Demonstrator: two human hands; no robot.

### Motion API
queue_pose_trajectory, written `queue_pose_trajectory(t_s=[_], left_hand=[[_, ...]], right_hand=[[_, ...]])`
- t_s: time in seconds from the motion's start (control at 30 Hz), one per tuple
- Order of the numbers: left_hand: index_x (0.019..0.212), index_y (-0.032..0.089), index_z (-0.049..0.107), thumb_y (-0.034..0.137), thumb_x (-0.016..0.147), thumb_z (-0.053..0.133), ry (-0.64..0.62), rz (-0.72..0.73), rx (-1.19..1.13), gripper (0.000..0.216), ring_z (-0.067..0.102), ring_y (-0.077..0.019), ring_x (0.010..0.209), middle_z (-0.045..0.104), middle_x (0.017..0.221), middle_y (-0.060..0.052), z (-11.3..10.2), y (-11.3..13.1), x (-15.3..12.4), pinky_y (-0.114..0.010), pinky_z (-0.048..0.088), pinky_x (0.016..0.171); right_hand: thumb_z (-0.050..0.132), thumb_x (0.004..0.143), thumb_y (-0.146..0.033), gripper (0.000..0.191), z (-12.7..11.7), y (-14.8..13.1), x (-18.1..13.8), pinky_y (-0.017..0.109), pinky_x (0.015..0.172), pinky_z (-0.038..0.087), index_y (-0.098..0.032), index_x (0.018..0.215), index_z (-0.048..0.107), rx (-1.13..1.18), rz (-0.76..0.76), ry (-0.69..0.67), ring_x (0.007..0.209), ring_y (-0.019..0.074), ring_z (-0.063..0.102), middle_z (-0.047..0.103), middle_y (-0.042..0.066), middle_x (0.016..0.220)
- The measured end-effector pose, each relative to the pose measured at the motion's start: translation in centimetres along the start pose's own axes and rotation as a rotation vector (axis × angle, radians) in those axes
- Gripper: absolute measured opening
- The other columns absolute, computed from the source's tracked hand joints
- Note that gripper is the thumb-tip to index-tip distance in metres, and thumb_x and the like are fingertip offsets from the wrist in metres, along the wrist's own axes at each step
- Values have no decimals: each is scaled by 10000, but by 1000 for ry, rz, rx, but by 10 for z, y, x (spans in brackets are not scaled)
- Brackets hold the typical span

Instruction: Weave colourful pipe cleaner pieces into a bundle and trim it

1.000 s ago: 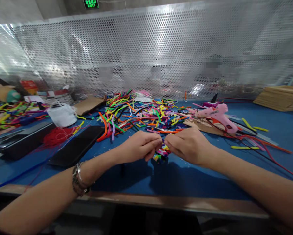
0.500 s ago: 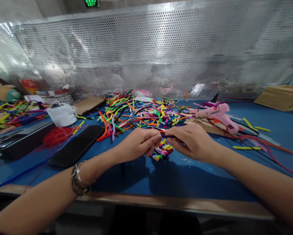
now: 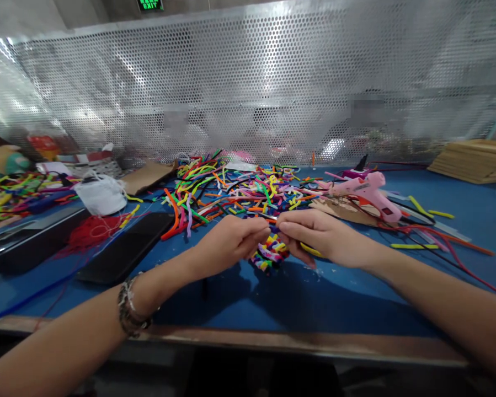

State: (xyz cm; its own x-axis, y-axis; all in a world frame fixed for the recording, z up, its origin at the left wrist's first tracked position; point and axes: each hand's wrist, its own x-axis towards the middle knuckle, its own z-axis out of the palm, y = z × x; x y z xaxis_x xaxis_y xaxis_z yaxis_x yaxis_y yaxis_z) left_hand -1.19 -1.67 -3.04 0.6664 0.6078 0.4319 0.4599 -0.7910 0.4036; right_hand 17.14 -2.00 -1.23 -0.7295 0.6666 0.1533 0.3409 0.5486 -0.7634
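Observation:
My left hand (image 3: 241,237) is closed in a pinch, and whatever lies between its fingertips is too small and hidden to name. Facing it almost tip to tip, my right hand (image 3: 320,234) is wrapped round a tool with a yellow handle (image 3: 312,250). A thin metal part (image 3: 272,218) shows at the right fingertips; the tool's kind is mostly hidden by the hand. Under both hands, on the blue table, sits a small bundle of short multicoloured pipe cleaner pieces (image 3: 271,255), partly covered by the fingers.
Loose pipe cleaners (image 3: 214,184) are heaped behind my hands. To the right lies a pink glue gun (image 3: 372,193) on cardboard, with cables. A black phone (image 3: 127,248), red yarn (image 3: 92,231) and a white mask (image 3: 101,193) lie left. Wooden boards (image 3: 471,160) are stacked far right.
The fingers of my right hand have curled in, and a yellow handle now shows beneath that hand. My left hand stays pinched near the same place. The view has shifted slightly.

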Motion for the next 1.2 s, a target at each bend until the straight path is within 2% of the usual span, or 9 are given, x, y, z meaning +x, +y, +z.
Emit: queue_pose_trajectory(t_s=[0.1,0.17,0.33,0.47,0.57,0.7,0.97,1.1,1.2], left_hand=[[543,159,396,226,845,343,91,20,103,314,359,-52,417,398,459,60,-3,-1,-1,-179,253,450],[561,157,415,243,845,339,82,-16,30,307,375,-53,424,416,461,58,-5,-2,0,-173,272,458],[692,151,464,282,849,290,-221,-257,-583,268,357,-51,346,439,417,70,-8,-5,5,-159,302,389],[699,128,492,263,823,349,-243,-331,-944,233,327,-46,321,450,393,60,-10,-7,4,-164,262,358],[731,118,497,255,833,364,-254,-349,-1085,217,309,-39,294,457,375,58,-10,-7,2,-164,218,337],[710,119,495,290,832,413,-360,-318,-1145,225,317,-34,279,499,386,45,-8,-5,1,-152,228,315],[726,140,481,320,850,356,-373,-285,-726,252,301,-35,298,395,391,91,-6,-5,1,-131,253,327],[716,141,518,274,864,331,-215,-52,-255,273,354,-53,394,368,432,75,-8,-9,4,-147,290,424],[650,149,534,285,873,339,-86,162,184,327,396,-82,477,420,484,41,-10,-15,5,-181,297,488]], right_hand=[[269,892,-305,289,5,3,2,186,395,292,-186,651,376,269,-9,10,306,52,291,337,-106,363],[285,887,-308,286,5,6,3,183,399,291,-181,655,393,195,-52,73,345,53,311,355,-92,413],[356,847,-215,170,-14,12,1,216,538,358,-159,856,516,-625,-261,369,582,100,480,558,11,691],[285,888,-175,287,-23,12,-2,267,616,371,-167,860,571,-1230,-533,360,622,135,522,608,29,683],[286,891,-135,289,-16,8,-3,286,682,368,-139,913,574,-1434,-715,411,666,143,535,631,44,732],[289,881,-87,283,-1,2,-4,261,619,340,-103,896,571,-1458,-791,468,596,122,513,627,45,702],[264,881,-118,350,-1,1,-4,271,520,234,-157,685,550,-1454,-672,339,480,114,393,519,5,534],[308,832,-120,281,-5,4,-4,263,470,179,-163,647,516,-1247,-423,216,430,110,334,449,-14,463],[320,831,-161,243,-11,1,-3,233,450,184,-167,645,476,-911,-176,82,428,87,330,412,-36,484]])
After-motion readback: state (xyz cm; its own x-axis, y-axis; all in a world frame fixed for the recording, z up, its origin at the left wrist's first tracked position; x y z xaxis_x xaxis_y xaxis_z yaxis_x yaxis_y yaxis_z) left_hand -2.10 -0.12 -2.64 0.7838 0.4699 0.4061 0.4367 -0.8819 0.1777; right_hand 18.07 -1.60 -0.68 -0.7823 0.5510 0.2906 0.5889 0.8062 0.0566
